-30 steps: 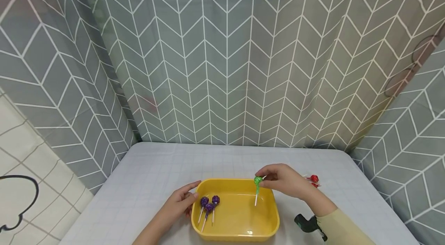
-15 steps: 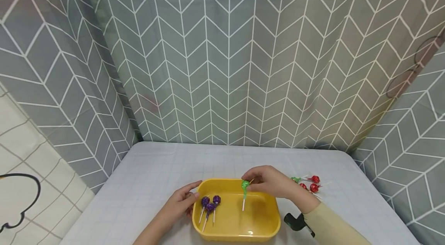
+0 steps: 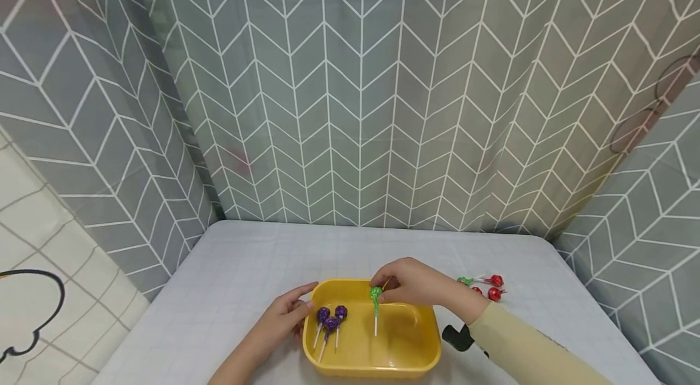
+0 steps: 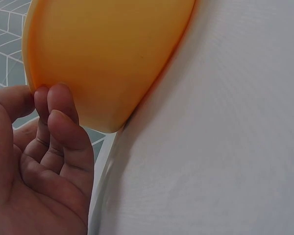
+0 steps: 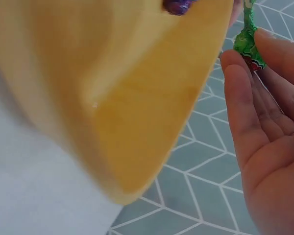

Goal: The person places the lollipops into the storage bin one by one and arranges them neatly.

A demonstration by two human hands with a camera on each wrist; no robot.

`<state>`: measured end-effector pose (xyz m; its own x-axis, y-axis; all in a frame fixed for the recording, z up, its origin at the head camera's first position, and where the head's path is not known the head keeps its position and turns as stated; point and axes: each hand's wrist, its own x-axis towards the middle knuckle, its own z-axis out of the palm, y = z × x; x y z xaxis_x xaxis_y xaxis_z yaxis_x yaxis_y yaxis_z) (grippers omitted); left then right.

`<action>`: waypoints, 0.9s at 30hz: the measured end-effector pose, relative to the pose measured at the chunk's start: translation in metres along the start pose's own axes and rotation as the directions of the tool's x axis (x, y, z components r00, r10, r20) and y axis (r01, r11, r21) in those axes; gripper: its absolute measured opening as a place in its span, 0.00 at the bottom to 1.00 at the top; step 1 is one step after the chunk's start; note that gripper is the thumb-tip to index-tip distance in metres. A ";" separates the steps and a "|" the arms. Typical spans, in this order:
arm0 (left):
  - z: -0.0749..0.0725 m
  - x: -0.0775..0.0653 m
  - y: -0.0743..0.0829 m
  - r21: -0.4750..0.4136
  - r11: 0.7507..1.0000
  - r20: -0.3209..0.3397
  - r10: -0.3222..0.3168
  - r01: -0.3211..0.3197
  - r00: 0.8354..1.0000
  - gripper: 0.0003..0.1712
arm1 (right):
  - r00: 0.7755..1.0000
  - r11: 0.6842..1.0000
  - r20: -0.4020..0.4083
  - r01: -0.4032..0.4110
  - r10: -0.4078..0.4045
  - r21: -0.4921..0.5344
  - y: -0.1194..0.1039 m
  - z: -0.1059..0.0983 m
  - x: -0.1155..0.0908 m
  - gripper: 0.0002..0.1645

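In the head view a yellow plastic tray [image 3: 355, 353] stands on the table near its front. My left hand [image 3: 280, 319] holds the tray's left rim, thumb over the edge and fingers against the outer wall [image 4: 112, 54]. Between thumb and fingertips, my right hand [image 3: 409, 283] pinches a green-wrapped lollipop [image 3: 375, 294] by its candy head, its white stick pointing down over the tray's middle. The right wrist view shows the green wrapper [image 5: 247, 43] at the fingertips. Three purple lollipops [image 3: 330, 325] lie together in the tray's left part.
Right of the tray lie several red lollipops [image 3: 494, 294] and a green one [image 3: 465, 280]. A black object [image 3: 457, 338] sits beside the right forearm, which partly covers it. Grey patterned curtains [image 3: 339, 99] enclose the white table [image 3: 246, 251] at the back and sides.
My right hand has moved left with the green lollipop, from the tray's right rim to over its middle. The lollipops on the right have come into view. My left hand stays put.
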<state>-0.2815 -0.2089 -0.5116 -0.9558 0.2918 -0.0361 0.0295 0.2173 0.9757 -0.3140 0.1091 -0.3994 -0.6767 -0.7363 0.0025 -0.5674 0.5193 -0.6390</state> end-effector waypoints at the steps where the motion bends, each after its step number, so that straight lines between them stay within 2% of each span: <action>1: 0.000 0.000 0.000 0.001 1.000 -0.001 0.001 -0.001 1.000 0.35 | 1.000 1.000 -0.004 0.005 -0.005 0.005 -0.001 -0.001 0.001 0.13; 5: 0.000 0.001 0.000 0.005 1.000 -0.003 0.002 -0.002 1.000 0.34 | 1.000 0.999 -0.008 0.012 -0.012 0.034 -0.004 0.001 0.007 0.14; 11: 0.000 0.000 0.001 0.002 1.000 -0.007 -0.001 0.001 1.000 0.34 | 1.000 1.000 -0.005 0.023 -0.023 0.018 -0.003 0.014 0.019 0.14; 17: 0.000 -0.002 0.001 0.000 1.000 0.000 0.010 -0.010 1.000 0.34 | 0.999 1.000 0.035 0.011 -0.012 0.014 -0.004 0.025 0.029 0.13; 27: -0.001 -0.002 0.003 0.006 1.000 0.004 -0.001 0.001 1.000 0.34 | 0.997 0.995 0.078 -0.014 0.021 -0.096 0.003 0.045 0.044 0.11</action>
<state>-0.2794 -0.2096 -0.5085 -0.9548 0.2948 -0.0382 0.0300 0.2234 0.9743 -0.3241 0.0589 -0.4355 -0.6498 -0.7567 -0.0714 -0.6003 0.5685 -0.5625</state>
